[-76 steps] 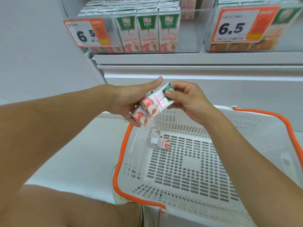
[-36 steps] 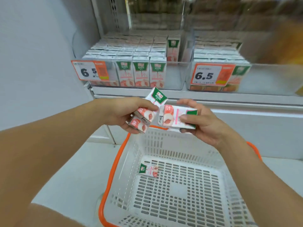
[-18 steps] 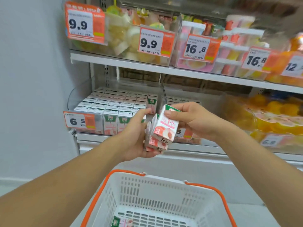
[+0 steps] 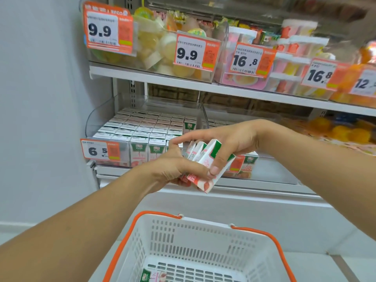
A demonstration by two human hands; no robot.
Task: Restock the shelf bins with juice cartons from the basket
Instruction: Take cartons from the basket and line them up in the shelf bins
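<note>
Both hands hold a small bunch of pink-and-white juice cartons (image 4: 205, 159) with green tops, in front of the lower shelf. My left hand (image 4: 173, 169) grips the bunch from below and the left. My right hand (image 4: 225, 141) grips it from above, thumb on the nearest carton. Behind them, a clear shelf bin (image 4: 114, 153) with a "6.5" tag is nearly full of the same cartons. The white basket (image 4: 203, 222) with orange handles sits below, and one carton (image 4: 152, 276) lies on its floor.
A second clear bin (image 4: 264, 169) stands to the right on the same shelf, partly hidden by my right arm. The shelf above carries bins of fruit cups with price tags 9.9 (image 4: 191, 51) and 16.8 (image 4: 246, 60). A plain wall lies to the left.
The hands have lifted the cartons from over the basket up to shelf height. My right hand has pressed its carton against the ones in my left, forming one bunch.
</note>
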